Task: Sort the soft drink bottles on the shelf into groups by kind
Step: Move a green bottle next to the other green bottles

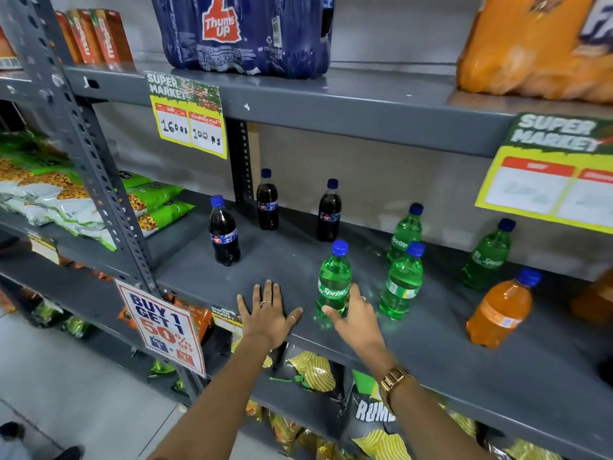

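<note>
On the grey shelf [431, 346] stand three dark cola bottles [224, 232] [267, 202] [329, 212] at the left and back. Green Sprite bottles stand to their right: one at the front [334, 280], two behind it [403, 283] [405, 232], and another further right [487, 255]. An orange soda bottle [502, 310] leans at the right. My left hand [267, 313] lies flat and open on the shelf's front edge. My right hand [356, 315] wraps around the base of the front Sprite bottle, thumb on its left side.
A blue Thums Up multipack [245, 31] and an orange soda multipack [537, 44] sit on the shelf above. Price signs [189, 117] [550, 174] hang from that shelf's edge. Snack bags [66, 194] fill the left bay and the shelf below. A promo card [162, 323] hangs on the post.
</note>
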Motion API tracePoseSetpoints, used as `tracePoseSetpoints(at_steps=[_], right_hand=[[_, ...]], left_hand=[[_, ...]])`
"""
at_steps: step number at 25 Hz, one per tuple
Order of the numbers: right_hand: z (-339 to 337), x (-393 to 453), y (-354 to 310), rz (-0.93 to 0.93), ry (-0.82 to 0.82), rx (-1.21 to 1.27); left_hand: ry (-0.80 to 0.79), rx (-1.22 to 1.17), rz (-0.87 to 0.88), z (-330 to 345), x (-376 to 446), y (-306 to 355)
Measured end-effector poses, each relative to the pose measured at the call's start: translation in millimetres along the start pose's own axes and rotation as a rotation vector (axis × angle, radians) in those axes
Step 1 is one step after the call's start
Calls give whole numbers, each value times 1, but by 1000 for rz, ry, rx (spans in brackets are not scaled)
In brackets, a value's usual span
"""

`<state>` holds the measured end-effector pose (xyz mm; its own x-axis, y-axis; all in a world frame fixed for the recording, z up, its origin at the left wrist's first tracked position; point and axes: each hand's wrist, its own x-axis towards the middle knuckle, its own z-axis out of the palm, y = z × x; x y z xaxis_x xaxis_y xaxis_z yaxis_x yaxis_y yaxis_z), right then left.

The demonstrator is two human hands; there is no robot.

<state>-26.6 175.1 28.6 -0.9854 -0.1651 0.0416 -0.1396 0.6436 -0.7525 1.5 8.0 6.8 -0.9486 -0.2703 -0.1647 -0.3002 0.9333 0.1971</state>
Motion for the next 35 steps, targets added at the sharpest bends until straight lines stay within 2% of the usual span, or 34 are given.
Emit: tracePoseSetpoints(at_steps=[3, 12, 20, 27, 35], right_hand=[[-18, -27, 16, 13, 37, -16], [-96, -99, 75, 147, 203, -50], [-167, -122, 130, 322, 368, -63], [-200, -107, 158, 359, 384, -69], [-209, -73, 171, 343, 436, -24]], left_hand=[[-17, 26, 44, 1, -15, 19], [-54, 91, 328, 26, -77, 107], [-108, 95, 493, 39, -98, 174], [-179, 126, 503, 51, -95, 213], [-259, 182, 499, 53, -88, 216]])
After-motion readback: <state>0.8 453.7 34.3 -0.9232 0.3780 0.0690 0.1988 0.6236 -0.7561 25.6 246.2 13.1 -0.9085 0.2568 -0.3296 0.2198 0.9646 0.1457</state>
